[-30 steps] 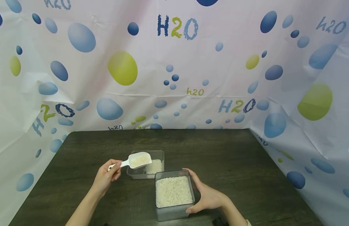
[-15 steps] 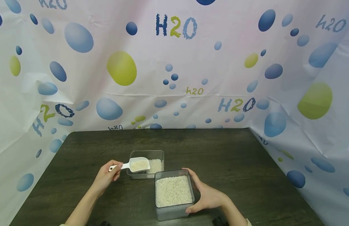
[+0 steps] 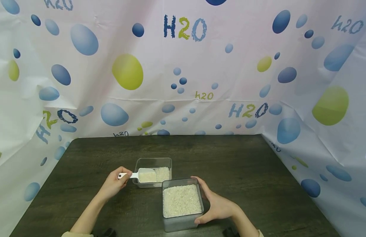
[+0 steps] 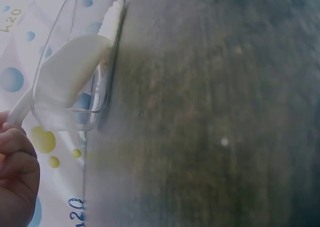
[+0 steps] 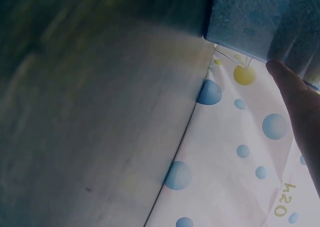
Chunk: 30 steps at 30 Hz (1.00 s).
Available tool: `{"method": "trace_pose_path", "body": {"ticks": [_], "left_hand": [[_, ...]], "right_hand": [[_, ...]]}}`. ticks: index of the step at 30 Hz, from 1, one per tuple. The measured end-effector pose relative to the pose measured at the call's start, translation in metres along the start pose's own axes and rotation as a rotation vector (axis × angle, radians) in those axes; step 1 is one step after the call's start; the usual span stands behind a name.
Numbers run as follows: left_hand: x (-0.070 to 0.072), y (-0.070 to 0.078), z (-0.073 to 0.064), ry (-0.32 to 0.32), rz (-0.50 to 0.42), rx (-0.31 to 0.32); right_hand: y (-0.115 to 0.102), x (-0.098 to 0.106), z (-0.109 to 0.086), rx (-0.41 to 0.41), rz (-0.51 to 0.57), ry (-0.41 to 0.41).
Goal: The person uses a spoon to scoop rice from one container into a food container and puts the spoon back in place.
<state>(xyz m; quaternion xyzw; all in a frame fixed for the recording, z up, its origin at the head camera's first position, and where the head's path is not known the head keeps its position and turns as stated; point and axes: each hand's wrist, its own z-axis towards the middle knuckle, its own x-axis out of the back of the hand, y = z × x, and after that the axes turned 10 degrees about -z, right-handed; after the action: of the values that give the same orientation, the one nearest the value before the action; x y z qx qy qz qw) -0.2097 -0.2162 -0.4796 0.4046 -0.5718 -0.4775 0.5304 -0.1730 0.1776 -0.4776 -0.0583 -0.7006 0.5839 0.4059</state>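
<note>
My left hand (image 3: 114, 183) pinches the handle of a white scoop (image 3: 134, 175), whose bowl carries rice. The bowl is lowered into a shallow clear plastic container (image 3: 150, 162), beside a patch of rice (image 3: 163, 173) at its right end. In the left wrist view the scoop (image 4: 70, 72) shows through the container's clear wall. Nearer me stands a deeper grey translucent container (image 3: 180, 225), filled almost to the rim with rice (image 3: 182, 200). My right hand (image 3: 216, 204) grips its right side, thumb on the near face and fingers at the far corner.
Both containers stand on a dark wood-grain table (image 3: 245, 171), the deep one just in front of the shallow one's right corner. A white sheet with coloured dots (image 3: 183, 59) hangs behind and along the sides. Small dark objects (image 3: 230, 232) show near both wrists.
My left hand has brought the scoop down and slightly levelled it, from above the clear container to inside it. The right hand and the deep container stay put.
</note>
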Motion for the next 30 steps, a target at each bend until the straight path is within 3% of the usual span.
{"method": "trace_pose_path", "body": {"ticks": [8, 15, 25, 30], "left_hand": [[-0.001, 0.015, 0.001, 0.026, 0.163, -0.005], [-0.002, 0.027, 0.004, 0.011, 0.316, -0.079], [-0.002, 0.041, 0.001, -0.018, 0.391, -0.137], [-0.002, 0.048, -0.003, -0.05, 0.428, -0.195]], "right_hand": [[-0.001, 0.0, -0.001, -0.009, -0.007, 0.003], [0.0, 0.0, -0.001, 0.005, -0.003, -0.002], [0.001, 0.001, 0.0, -0.025, 0.006, -0.006], [0.001, 0.002, 0.0, -0.015, 0.006, -0.008]]}}
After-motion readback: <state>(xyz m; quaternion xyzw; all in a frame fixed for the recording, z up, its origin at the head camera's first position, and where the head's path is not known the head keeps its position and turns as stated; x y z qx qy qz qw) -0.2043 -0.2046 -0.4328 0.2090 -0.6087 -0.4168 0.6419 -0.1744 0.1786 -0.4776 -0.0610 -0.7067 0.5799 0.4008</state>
